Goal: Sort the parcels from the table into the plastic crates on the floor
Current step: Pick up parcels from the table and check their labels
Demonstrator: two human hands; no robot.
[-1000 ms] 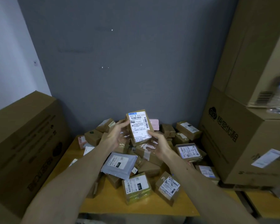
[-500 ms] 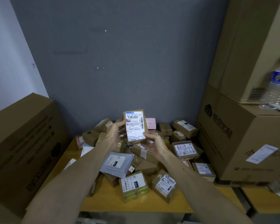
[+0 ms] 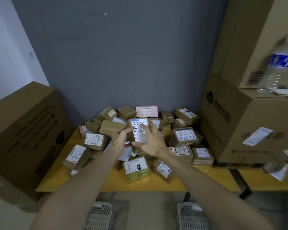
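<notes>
A small brown parcel (image 3: 138, 125) with a white shipping label stands upright just above the pile of parcels on the yellow table (image 3: 110, 184). My left hand (image 3: 121, 138) grips its left edge. My right hand (image 3: 150, 141) has its fingers spread and curled across the label, thumb under the lower edge. Two white plastic crates (image 3: 100, 216) (image 3: 192, 216) show at the bottom, on the floor in front of the table. Several other parcels lie around, among them a pink box (image 3: 146, 111) and a yellow-wrapped parcel (image 3: 136, 168).
A large cardboard box (image 3: 23, 133) stands at the table's left. Stacked big cartons (image 3: 249, 123) fill the right, with a water bottle (image 3: 279, 63) on top of the lower one. A grey wall closes off the back.
The parcel has come down closer to the pile. My right hand has moved from its lower right corner onto the label face. The view has tilted down and now shows the crates.
</notes>
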